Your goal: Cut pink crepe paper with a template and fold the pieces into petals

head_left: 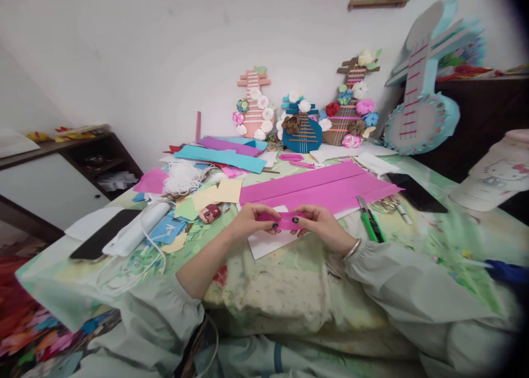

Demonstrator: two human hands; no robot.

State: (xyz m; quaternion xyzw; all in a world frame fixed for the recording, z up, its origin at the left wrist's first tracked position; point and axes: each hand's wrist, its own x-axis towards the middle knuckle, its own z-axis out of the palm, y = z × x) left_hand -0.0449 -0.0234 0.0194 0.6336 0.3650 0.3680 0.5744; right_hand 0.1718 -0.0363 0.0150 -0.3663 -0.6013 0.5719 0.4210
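Between my two hands is a small strip of magenta paper [285, 221]. My left hand [255, 221] pinches its left end, thumb on the near face. The right end is gripped by my right hand [316, 222] in the same way, with fingertips behind the strip. Under the hands lies a white sheet [264, 246], partly covered. A large folded magenta paper sheet [306, 188] stretches across the table just beyond them. A green box cutter [371, 223] lies to the right of my right hand.
Scissors [384, 205], a white marker [403, 211], a dark phone [417, 192] and a Hello Kitty cup [491, 174] are on the right. Left are another phone [105, 235], a white power strip [136, 232], white string [184, 175] and paper scraps. Flower-decorated lute models [303, 133] stand at the wall.
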